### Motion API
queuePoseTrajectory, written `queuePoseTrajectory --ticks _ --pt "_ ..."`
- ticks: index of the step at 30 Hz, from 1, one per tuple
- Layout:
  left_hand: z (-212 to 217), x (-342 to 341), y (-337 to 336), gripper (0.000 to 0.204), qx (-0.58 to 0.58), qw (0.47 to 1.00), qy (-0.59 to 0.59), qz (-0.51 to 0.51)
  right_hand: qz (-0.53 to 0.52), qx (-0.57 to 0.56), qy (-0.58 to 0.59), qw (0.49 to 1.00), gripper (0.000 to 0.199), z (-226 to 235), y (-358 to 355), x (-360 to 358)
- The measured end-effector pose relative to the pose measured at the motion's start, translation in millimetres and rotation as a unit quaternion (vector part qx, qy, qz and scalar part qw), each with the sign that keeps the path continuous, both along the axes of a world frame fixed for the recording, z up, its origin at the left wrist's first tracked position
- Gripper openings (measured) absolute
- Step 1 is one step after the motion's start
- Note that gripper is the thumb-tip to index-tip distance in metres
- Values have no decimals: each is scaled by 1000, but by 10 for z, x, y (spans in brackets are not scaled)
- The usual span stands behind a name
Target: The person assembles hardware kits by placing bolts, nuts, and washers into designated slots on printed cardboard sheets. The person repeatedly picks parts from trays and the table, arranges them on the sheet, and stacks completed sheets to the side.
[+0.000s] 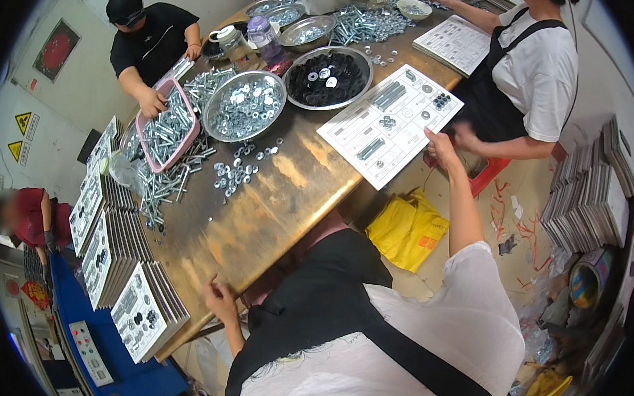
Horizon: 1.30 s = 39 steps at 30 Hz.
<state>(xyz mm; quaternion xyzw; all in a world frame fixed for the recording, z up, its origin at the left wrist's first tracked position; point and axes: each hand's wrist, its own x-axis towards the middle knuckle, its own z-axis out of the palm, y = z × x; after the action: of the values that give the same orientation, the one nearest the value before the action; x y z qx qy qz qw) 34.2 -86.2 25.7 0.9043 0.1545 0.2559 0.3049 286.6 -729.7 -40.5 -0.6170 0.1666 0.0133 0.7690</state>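
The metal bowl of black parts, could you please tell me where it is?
In the head view, the metal bowl sits at upper centre on the table, between the washer bowl and the printed board.

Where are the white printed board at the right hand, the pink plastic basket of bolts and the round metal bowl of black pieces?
White printed board (pixel 392 128): head view, middle of its face.
Pink plastic basket (pixel 180 153): head view, near rim.
Round metal bowl (pixel 326 108): head view, near rim.

Workshop: worn table (pixel 279 225), heaped bolts (pixel 358 26), loose washers (pixel 235 175) (yellow warning signs (pixel 22 122) too).
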Motion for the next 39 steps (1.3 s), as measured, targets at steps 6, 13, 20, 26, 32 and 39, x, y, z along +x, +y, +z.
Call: queuePoseTrajectory --ticks 6,13,20,26,32,39 --pt "94 298 -998 20 -176 920 167 -309 -17 -2 34 999 40 4 902 -497" --pt "-90 287 -1080 40 -470 773 298 -303 20 8 43 999 49 106 2201 -1223" --pt "-291 -331 -506 28 -568 794 189 -108 143 0 91 986 47 345 3257 -1772" --pt "-213 -661 162 27 -563 813 138 -54 300 95 175 933 42 376 3859 -1886" --pt "-68 -818 566 22 -507 846 164 -10 425 56 171 887 31 379 4189 -1866" --pt "-6 -886 881 36 -326 897 297 -28 676 -219 -110 695 27 1180 4078 -1043"
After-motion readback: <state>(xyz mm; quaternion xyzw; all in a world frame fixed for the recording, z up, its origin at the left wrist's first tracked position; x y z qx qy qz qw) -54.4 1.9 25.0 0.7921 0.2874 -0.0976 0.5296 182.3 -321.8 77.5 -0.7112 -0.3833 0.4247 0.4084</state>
